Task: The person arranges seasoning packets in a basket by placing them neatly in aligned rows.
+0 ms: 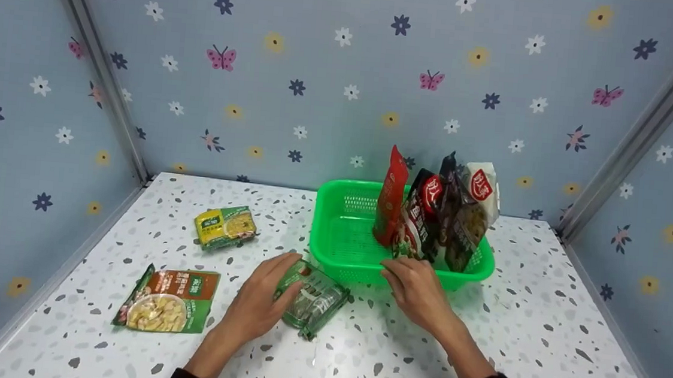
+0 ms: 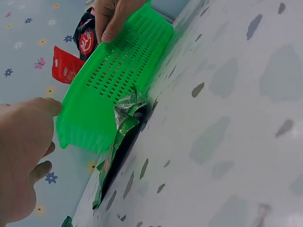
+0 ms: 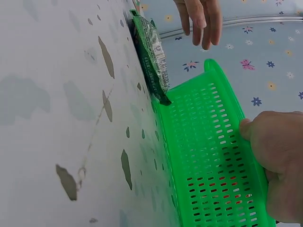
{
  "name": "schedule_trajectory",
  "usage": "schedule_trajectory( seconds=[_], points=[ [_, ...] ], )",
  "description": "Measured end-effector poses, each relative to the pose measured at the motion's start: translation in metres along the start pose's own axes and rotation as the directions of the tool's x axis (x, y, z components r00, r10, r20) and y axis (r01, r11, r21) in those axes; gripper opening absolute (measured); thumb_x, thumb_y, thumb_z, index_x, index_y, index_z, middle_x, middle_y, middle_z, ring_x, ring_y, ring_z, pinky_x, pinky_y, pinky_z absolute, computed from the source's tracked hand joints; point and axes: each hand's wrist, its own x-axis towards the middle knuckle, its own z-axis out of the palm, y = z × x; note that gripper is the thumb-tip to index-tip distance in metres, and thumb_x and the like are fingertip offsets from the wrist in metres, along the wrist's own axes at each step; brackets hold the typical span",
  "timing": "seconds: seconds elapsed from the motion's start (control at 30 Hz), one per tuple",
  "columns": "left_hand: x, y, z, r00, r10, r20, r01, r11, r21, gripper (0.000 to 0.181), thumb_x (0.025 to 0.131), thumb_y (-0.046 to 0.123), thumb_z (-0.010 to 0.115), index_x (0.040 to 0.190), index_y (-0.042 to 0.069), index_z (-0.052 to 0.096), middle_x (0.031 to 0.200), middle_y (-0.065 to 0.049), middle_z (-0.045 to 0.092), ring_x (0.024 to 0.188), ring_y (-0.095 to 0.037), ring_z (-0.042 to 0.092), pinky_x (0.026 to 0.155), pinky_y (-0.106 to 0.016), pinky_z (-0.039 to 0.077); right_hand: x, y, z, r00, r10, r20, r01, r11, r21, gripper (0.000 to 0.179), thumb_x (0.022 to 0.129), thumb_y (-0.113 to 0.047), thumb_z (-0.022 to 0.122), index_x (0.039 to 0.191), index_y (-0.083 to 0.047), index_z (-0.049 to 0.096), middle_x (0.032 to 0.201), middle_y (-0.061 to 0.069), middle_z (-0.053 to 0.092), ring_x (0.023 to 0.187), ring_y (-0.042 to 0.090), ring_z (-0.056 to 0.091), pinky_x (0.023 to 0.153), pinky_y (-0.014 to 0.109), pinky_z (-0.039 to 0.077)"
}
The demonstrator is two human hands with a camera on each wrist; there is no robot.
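Observation:
My right hand (image 1: pixel 418 291) grips the front rim of a green plastic basket (image 1: pixel 331 255), thumb on the outside, as the right wrist view also shows. Over a green packet (image 1: pixel 318 302) lying at the basket's front left corner hovers my left hand (image 1: pixel 262 297). Its fingers are loosely spread, and the right wrist view shows a gap between it and the packet (image 3: pixel 150 54). Upright in the basket's right half are a red pouch (image 1: pixel 391 199), a black pouch with a red label (image 1: pixel 421 214), and a dark pouch with a white top (image 1: pixel 475 218).
On the speckled white table (image 1: pixel 383 361), a yellow-green packet (image 1: pixel 225 227) lies at the back left. Nearer the front left lies a brown-and-green pouch with a food picture (image 1: pixel 171 301). Flower-patterned walls (image 1: pixel 345 81) enclose the back and both sides.

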Motion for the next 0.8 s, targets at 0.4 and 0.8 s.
schedule_trajectory(
  seconds=[0.4,0.8],
  points=[
    [-0.01,-0.011,0.006,0.952,-0.301,0.052,0.28,0.929,0.242,0.057,0.105,0.038,0.082,0.144,-0.002,0.071,0.14,-0.026,0.073,0.125,-0.045,0.07,0.106,-0.063,0.061,-0.001,0.0,0.002,1.0,0.01,-0.015,-0.01,1.0,0.019,0.016,0.105,-0.009,0.078,0.119,-0.005,0.086,0.1,0.009,0.085,0.091,0.028,0.081,0.082,0.048,0.062],
    [-0.01,-0.015,0.014,0.911,-0.411,0.046,0.393,0.895,0.211,0.089,0.086,0.048,0.099,0.142,-0.014,0.068,0.119,-0.03,0.069,0.101,-0.042,0.071,0.089,-0.06,0.061,-0.001,-0.002,0.001,0.999,0.039,0.001,-0.039,0.999,0.014,0.017,0.106,-0.01,0.078,0.121,-0.006,0.085,0.104,0.009,0.085,0.094,0.027,0.082,0.082,0.047,0.06]
  ],
)
